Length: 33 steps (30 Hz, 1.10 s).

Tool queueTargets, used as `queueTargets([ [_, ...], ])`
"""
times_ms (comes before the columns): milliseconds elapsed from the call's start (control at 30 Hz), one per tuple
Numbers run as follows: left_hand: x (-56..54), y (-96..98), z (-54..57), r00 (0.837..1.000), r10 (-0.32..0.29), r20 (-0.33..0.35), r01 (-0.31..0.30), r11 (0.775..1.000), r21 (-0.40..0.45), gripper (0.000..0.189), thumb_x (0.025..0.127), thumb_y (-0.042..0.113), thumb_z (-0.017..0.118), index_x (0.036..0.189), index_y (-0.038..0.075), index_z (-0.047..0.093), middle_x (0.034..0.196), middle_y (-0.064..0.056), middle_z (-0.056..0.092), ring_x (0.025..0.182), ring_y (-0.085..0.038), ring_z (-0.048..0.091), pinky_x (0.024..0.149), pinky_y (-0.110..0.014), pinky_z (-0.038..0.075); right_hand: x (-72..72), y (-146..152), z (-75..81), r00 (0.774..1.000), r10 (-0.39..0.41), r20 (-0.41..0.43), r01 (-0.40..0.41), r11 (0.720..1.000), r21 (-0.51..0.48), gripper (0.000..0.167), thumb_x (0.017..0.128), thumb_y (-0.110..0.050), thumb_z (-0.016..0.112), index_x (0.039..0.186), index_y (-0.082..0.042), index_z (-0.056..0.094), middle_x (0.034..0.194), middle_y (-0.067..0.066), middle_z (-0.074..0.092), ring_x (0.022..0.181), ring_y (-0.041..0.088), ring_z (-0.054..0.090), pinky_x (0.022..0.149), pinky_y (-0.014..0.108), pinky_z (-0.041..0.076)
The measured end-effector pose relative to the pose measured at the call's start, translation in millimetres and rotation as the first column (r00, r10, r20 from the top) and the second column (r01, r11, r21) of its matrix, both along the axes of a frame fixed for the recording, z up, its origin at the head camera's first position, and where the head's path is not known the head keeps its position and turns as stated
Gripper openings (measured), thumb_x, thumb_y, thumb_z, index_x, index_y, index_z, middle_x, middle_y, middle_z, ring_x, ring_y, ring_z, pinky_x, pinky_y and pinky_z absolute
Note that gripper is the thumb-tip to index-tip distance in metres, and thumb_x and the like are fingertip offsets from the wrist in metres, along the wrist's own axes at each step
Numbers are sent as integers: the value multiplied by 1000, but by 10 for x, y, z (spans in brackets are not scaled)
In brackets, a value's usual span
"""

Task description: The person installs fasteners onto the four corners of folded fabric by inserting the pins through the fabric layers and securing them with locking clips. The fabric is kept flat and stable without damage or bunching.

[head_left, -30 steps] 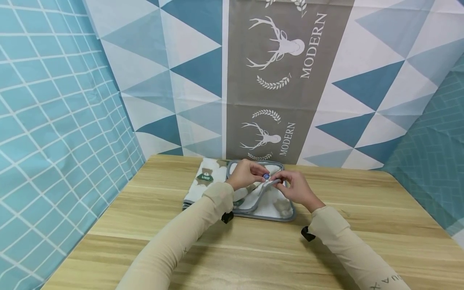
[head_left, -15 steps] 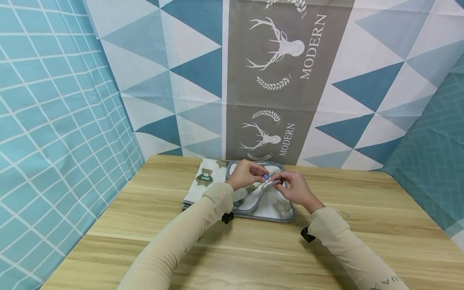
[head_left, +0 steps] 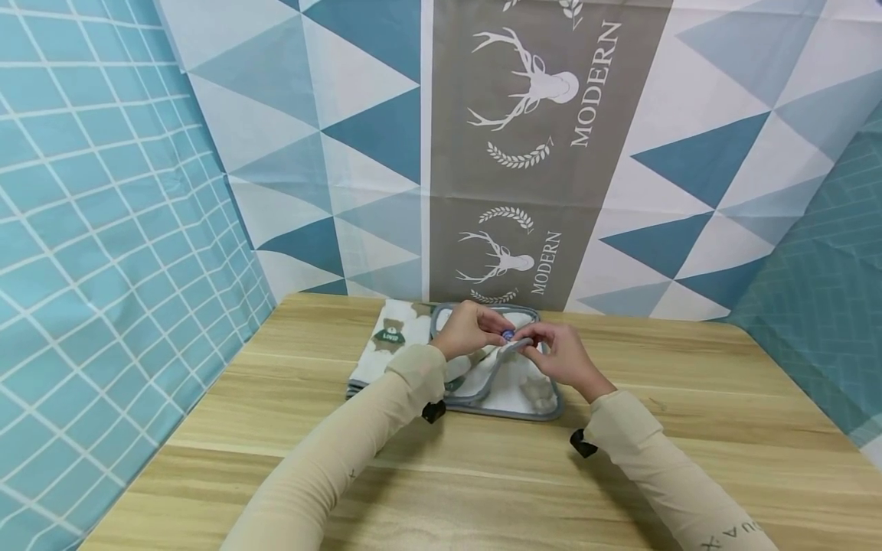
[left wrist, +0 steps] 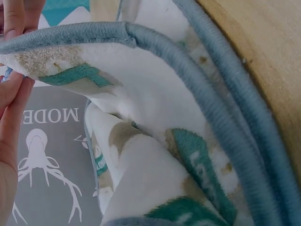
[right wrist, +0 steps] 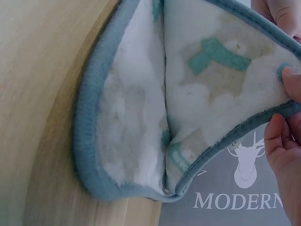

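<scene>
A white fleece blanket (head_left: 527, 386) with a bear print and grey-blue edging lies folded near the back of the table, its upper layer lifted. My left hand (head_left: 468, 330) pinches at a small round blue button (head_left: 508, 335) on this layer. Close on its right, my right hand (head_left: 561, 356) grips the raised edging between thumb and finger. In the right wrist view, the blue button (right wrist: 282, 70) shows beside my right thumb, and the lifted layer (right wrist: 221, 70) bends away from the one under it. The left wrist view shows the button only partly, at the left edge.
A folded stack of the same bear-print fleece (head_left: 400, 329) lies to the left; I cannot tell if it is a separate piece. The wooden table (head_left: 482, 474) ends against a patterned wall covering (head_left: 482, 191). Blue tiled sheeting (head_left: 103, 252) hangs along the left.
Both hands stay almost in place over the blanket. The blue button has shifted very slightly to the right between the fingers.
</scene>
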<state>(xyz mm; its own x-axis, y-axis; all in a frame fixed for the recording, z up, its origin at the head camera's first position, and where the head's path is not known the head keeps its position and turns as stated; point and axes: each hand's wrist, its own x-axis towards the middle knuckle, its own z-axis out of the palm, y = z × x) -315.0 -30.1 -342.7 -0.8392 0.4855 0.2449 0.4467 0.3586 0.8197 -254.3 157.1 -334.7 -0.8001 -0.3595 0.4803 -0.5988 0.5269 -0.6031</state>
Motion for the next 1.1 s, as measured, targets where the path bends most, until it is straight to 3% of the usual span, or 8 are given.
queueTargets([
  [200, -5, 4, 11, 1000, -22, -2, 22, 1000, 15, 28, 79, 0, 75, 107, 3, 73, 105, -15, 74, 95, -24, 73, 76, -23, 58, -22, 24, -29, 1000, 1, -2, -1, 1000, 2, 10, 83, 7, 68, 91, 2, 72, 86, 16, 73, 72, 10, 60, 67, 18, 51],
  [400, 43, -43, 53, 1000, -10, 16, 10, 999, 54, 31, 82, -1, 71, 113, 1, 70, 111, -15, 72, 101, -25, 71, 82, -25, 58, -234, 144, -238, 999, -24, -22, 24, 1000, 4, 12, 84, 2, 70, 94, -3, 73, 87, 13, 73, 72, 6, 59, 64, 19, 50],
  [533, 137, -47, 85, 998, 8, -65, -6, 999, 41, 24, 84, 5, 72, 107, 3, 73, 105, -13, 74, 94, -22, 73, 78, -22, 58, -251, 179, -235, 998, -28, -53, 27, 999, -28, 13, 84, -1, 70, 94, -8, 74, 85, 9, 73, 70, 2, 57, 63, 19, 49],
  [733, 265, 48, 142, 975, 17, -223, -23, 999, -26, 18, 87, 16, 72, 101, 7, 76, 96, -9, 76, 84, -15, 73, 70, -15, 56, -267, 177, -225, 988, -88, -125, 85, 996, -33, 11, 85, -3, 71, 93, -10, 75, 83, 7, 73, 68, 7, 59, 60, 19, 49],
  [933, 299, 112, 181, 963, 57, -263, -77, 995, -66, 15, 87, 12, 71, 100, 8, 76, 93, -7, 77, 81, -13, 73, 67, -14, 55, -271, 143, -216, 985, -104, -141, 100, 994, -40, 8, 83, -6, 73, 90, -9, 75, 82, 7, 74, 65, 8, 60, 58, 21, 50],
  [1100, 197, 55, 188, 956, 142, -258, -154, 988, -28, 12, 85, 11, 72, 96, 7, 77, 89, -8, 77, 78, -15, 73, 66, -16, 55, -276, 141, -188, 984, -121, -133, 120, 993, -16, 17, 80, -11, 78, 95, -6, 73, 87, 9, 74, 73, 17, 64, 66, 31, 54],
])
